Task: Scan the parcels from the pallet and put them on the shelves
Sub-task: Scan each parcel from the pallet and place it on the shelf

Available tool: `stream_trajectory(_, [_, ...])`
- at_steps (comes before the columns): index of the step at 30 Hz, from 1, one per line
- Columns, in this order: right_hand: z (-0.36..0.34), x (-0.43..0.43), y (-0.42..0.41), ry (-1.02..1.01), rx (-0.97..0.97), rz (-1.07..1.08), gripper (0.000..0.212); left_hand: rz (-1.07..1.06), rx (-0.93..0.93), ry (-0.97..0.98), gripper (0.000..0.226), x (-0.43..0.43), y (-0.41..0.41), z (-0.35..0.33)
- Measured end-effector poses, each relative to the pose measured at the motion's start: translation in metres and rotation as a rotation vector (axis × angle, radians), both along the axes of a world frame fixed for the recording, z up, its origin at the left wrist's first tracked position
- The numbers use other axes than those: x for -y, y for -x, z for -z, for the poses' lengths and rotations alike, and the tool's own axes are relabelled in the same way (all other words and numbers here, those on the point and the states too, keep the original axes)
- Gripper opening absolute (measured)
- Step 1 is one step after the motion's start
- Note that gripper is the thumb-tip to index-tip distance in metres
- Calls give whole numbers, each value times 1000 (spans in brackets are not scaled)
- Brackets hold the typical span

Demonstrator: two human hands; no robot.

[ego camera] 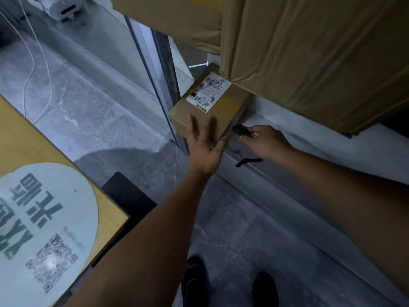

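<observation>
A small brown cardboard parcel (221,107) with a white shipping label (209,89) lies on a white shelf (309,129), partly tucked under a large brown box (309,52). My left hand (204,142) rests flat against the parcel's near side, fingers straight and spread. To its right, my right hand (263,141) grips a small black scanner (242,131) with a black strap (249,161) hanging below. The scanner's tip sits close to the parcel's right corner.
A wooden table (20,138) with a round white QR-code sign (42,222) stands at the left. Grey marble floor (88,111) lies between the table and the shelf frame (163,85). White cables (33,63) trail at the upper left. My dark shoes (263,289) show below.
</observation>
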State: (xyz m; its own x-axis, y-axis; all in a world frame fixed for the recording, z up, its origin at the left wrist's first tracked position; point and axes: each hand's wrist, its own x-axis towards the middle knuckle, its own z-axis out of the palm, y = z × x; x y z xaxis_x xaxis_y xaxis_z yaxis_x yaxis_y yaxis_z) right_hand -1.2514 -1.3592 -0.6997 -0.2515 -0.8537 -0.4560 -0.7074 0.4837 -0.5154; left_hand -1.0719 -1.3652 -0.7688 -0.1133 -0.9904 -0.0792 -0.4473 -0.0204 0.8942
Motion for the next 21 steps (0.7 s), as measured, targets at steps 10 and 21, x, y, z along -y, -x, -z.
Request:
stream_trajectory(10, [-105, -213, 15, 46, 262, 285, 38, 209, 112, -125, 73, -134, -13, -124])
stream_trajectory(21, [-260, -519, 58, 159, 108, 586, 42, 899, 233, 85, 88, -345, 65, -274])
